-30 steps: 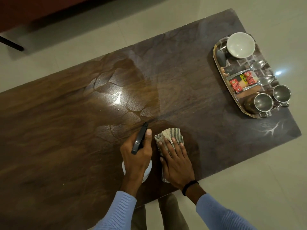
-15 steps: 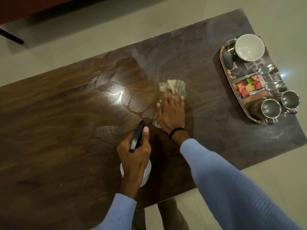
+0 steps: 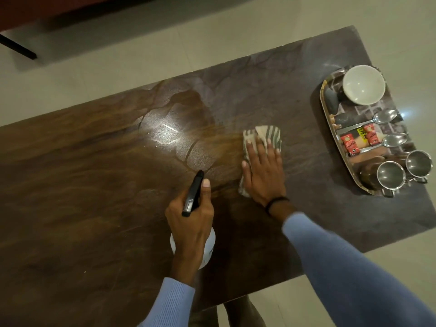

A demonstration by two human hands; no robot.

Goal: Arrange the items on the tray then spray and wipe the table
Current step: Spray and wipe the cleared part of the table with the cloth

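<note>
Left hand (image 3: 191,223) grips white spray bottle (image 3: 208,246) by its black head, near front edge of worktop (image 3: 82,208). Right hand (image 3: 263,171), fingers spread flat, presses striped cloth (image 3: 266,135) onto worktop centre. Tray (image 3: 330,128) at right end holds bowl (image 3: 363,84), two spoons, packet, two steel cups.

Right hand (image 3: 263,172) presses cloth (image 3: 266,135) on table (image 3: 94,197); left hand (image 3: 191,223) grips spray bottle (image 3: 210,246).
</note>
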